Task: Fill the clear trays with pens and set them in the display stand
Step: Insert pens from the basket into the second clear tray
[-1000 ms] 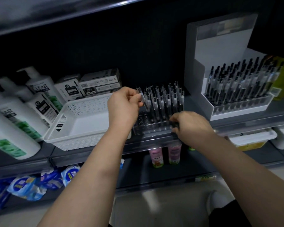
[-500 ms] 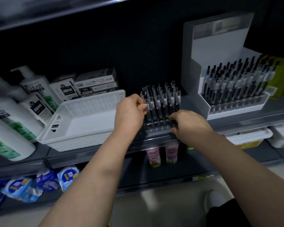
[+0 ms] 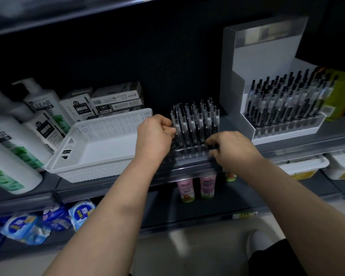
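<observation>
A clear tray [image 3: 189,153] stands on the dark shelf, its back rows filled with several upright pens [image 3: 195,122] and its front holes bare. My left hand [image 3: 154,136] is closed on a pen at the tray's left edge. My right hand [image 3: 230,149] grips the tray's front right corner. To the right, the white display stand [image 3: 263,62] holds another clear tray [image 3: 287,128] full of black pens.
A white perforated basket [image 3: 100,148] sits just left of the tray. Behind it lie pen boxes [image 3: 116,100], with shampoo bottles [image 3: 24,134] at far left. The shelf's front edge [image 3: 187,170] runs under my hands. Small bottles [image 3: 187,188] stand on the shelf below.
My left hand has come down from above the tray to its left edge with the pen. My right hand has stayed on the tray's front right corner.
</observation>
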